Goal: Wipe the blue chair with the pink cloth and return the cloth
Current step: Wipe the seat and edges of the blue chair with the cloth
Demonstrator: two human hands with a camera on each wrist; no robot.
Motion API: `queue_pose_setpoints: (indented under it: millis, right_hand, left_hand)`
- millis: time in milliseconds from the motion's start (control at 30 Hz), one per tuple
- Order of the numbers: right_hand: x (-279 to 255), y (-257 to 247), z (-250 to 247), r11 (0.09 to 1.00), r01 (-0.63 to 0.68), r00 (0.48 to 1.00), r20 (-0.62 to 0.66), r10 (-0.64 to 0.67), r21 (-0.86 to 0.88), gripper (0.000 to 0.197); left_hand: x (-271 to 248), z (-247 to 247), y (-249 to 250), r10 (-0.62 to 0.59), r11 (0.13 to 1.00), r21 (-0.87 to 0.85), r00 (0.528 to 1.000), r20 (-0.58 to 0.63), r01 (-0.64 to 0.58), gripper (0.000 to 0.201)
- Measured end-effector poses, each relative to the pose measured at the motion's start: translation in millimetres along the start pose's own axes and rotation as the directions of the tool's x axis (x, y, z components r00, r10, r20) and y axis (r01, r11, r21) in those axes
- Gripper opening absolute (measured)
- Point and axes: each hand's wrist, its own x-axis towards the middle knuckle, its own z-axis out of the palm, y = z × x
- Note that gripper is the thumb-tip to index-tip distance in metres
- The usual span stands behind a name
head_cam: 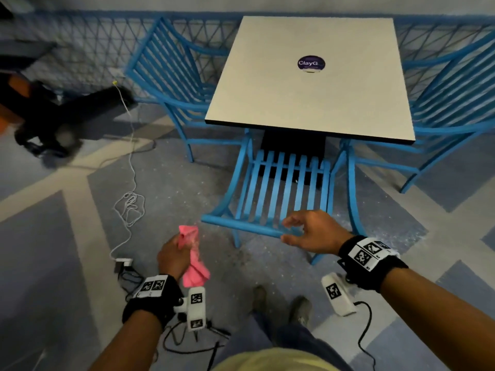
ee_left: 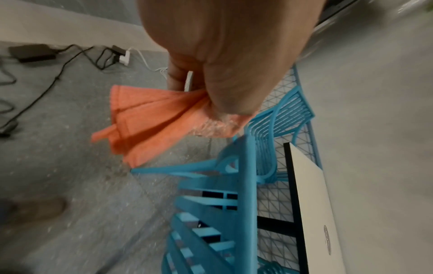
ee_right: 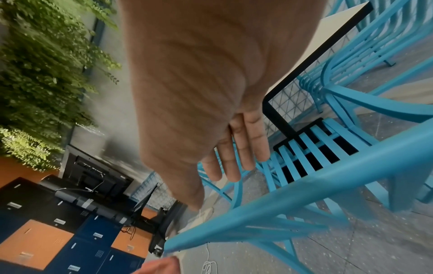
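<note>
A blue slatted chair (head_cam: 278, 194) stands tucked under a white table, its top back rail nearest me. My left hand (head_cam: 174, 257) grips a bunched pink cloth (head_cam: 194, 259) to the left of the chair, clear of it. In the left wrist view the cloth (ee_left: 150, 120) fans out from my curled fingers above the chair's rail (ee_left: 248, 185). My right hand (head_cam: 308, 231) hovers open just over the top rail, fingers and thumb spread around it without closing. In the right wrist view the straight fingers (ee_right: 236, 157) hang above the rail (ee_right: 304, 189).
The white table (head_cam: 308, 103) with a round purple sticker stands behind the chair. More blue chairs (head_cam: 174, 84) flank it left and right, before a blue lattice fence. White cable (head_cam: 128, 202), chargers and black cords lie on the floor at left. My shoes (head_cam: 281, 303) stand below.
</note>
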Motion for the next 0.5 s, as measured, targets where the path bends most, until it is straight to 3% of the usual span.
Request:
queue_pose_setpoints:
  millis: [100, 200, 300, 400, 500]
  right_hand:
    - [1, -1, 3, 0.999, 0.005, 1.0, 0.03, -0.003, -0.046, 0.056]
    - [-3, 4, -2, 0.999, 0.007, 1.0, 0.009, -0.006, -0.05, 0.053]
    - [-12, 13, -10, 0.997, -0.027, 0.999, -0.024, 0.025, -0.072, 0.049]
    - [-25, 29, -18, 0.993, -0.071, 0.997, -0.04, 0.068, -0.089, 0.045]
    - [-38, 48, -23, 0.989, -0.129, 0.989, -0.085, 0.122, -0.076, 0.034]
  left_hand:
    - [-12, 25, 38, 0.013, 1.0, 0.007, 1.0, -0.011, -0.013, 0.037]
    - [-26, 56, 71, 0.011, 1.0, 0.018, 0.999, 0.047, -0.012, 0.043]
    - [-46, 88, 87, -0.013, 1.0, -0.001, 0.992, 0.127, 0.013, 0.034]
    - [-70, 121, 98, 0.034, 0.999, 0.006, 0.976, 0.215, -0.036, 0.026]
    - [-96, 151, 119, 0.117, 0.99, 0.038, 0.932, 0.344, -0.139, 0.025]
